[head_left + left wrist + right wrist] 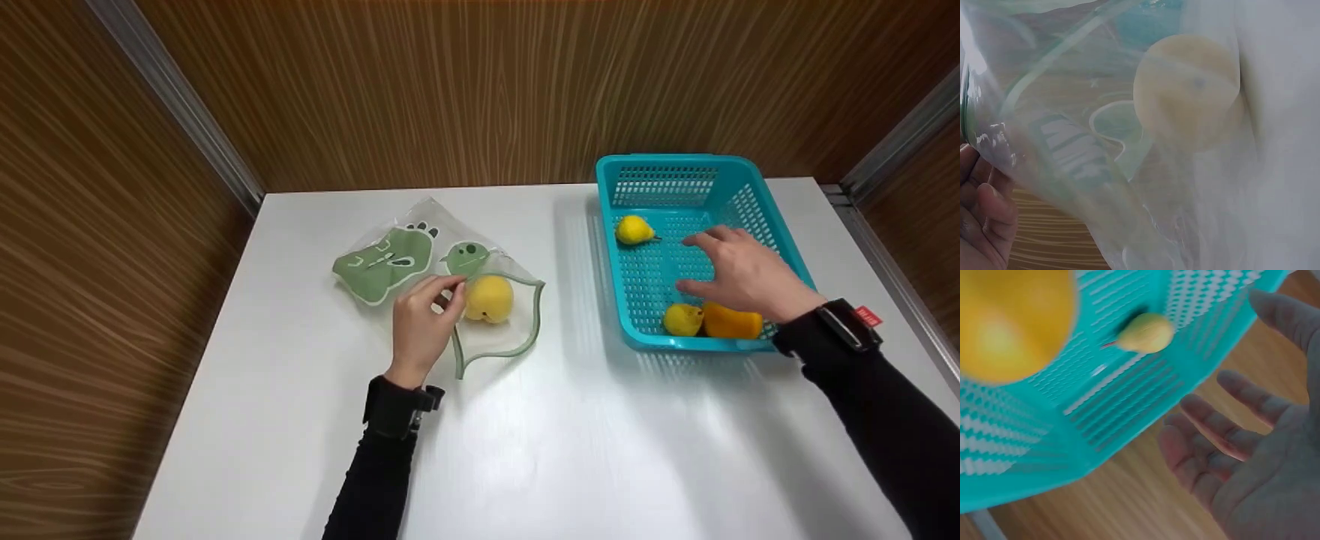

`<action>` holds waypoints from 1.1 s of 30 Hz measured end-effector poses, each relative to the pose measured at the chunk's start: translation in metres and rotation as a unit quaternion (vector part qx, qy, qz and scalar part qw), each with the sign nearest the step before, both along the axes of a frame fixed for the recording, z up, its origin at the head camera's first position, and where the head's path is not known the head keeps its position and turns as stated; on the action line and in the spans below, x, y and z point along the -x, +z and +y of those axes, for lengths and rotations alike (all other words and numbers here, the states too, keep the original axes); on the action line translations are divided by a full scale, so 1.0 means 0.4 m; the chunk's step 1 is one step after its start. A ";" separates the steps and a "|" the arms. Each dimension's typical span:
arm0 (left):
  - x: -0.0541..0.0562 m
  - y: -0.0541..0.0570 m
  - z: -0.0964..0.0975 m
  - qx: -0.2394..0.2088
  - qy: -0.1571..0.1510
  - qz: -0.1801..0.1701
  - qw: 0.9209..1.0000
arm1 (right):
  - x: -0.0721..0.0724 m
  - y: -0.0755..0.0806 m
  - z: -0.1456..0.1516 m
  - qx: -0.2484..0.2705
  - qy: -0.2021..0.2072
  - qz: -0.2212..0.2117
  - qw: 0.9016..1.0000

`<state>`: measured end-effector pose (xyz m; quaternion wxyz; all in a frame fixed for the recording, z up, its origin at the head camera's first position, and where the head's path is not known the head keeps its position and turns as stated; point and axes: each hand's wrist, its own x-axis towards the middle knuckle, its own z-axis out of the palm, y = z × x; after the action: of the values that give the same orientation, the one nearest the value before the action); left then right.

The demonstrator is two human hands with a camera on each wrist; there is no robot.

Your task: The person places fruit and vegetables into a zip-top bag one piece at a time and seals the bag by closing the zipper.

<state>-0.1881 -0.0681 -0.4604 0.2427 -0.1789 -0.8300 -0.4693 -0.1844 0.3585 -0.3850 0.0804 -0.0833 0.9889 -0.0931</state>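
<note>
My left hand (422,326) pinches the rim of a clear plastic bag (491,352) with green trim and green cartoon animal prints. The bag's mouth gapes toward me, and a round yellow fruit (489,299) lies in it; the left wrist view shows that fruit (1188,93) through the plastic. Over the turquoise basket (622,300) hovers my right hand (754,274), fingers spread and holding nothing. Below it, a yellow pear (682,320) and an orange-yellow oblong fruit (729,322) lie along the near wall. Another yellow pear (634,230) rests by the basket's left wall.
Bag and basket stand side by side on a white table (585,450), the basket to the right. Behind the table rises a wood-grain panel (450,90), with more panels at the left and right. The basket's raised rim (709,343) surrounds the fruit in it.
</note>
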 end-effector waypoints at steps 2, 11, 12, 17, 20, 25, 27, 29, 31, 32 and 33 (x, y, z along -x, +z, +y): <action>-0.002 0.002 0.000 -0.001 0.000 0.000 1.000 | 0.004 -0.006 0.027 -0.013 -0.004 -0.028 1.000; -0.005 0.007 -0.001 -0.003 -0.001 0.002 1.000 | 0.007 -0.041 0.111 -0.048 0.000 -0.135 0.990; -0.005 0.007 -0.001 -0.002 -0.001 0.003 1.000 | 0.008 -0.043 0.116 -0.050 -0.001 -0.142 0.989; -0.006 0.009 -0.003 -0.001 0.000 0.004 1.000 | 0.010 -0.046 0.122 -0.059 -0.006 -0.170 0.984; -0.006 0.012 -0.004 -0.001 0.002 0.001 1.000 | 0.013 -0.044 0.118 -0.055 -0.013 -0.198 0.978; -0.005 0.012 -0.006 -0.003 0.003 -0.001 1.000 | 0.018 -0.043 0.105 -0.071 -0.029 -0.248 0.966; -0.004 0.011 -0.005 -0.002 0.004 0.001 1.000 | 0.020 -0.046 0.100 -0.088 -0.029 -0.255 0.963; -0.004 0.010 -0.005 0.000 0.004 0.001 1.000 | 0.023 -0.051 0.096 -0.102 -0.026 -0.258 0.960; -0.004 0.008 -0.005 0.003 0.005 0.002 1.000 | 0.026 -0.058 0.094 -0.107 -0.026 -0.267 0.957; -0.004 0.008 -0.004 0.003 0.005 0.002 1.000 | 0.028 -0.062 0.093 -0.106 -0.025 -0.273 0.956; -0.005 0.008 -0.004 0.003 0.005 0.001 1.000 | 0.030 -0.064 0.092 -0.103 -0.024 -0.278 0.955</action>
<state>-0.1862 -0.0697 -0.4571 0.2459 -0.1756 -0.8318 -0.4656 -0.1963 0.3953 -0.4107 0.3578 -0.0215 0.9335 -0.0117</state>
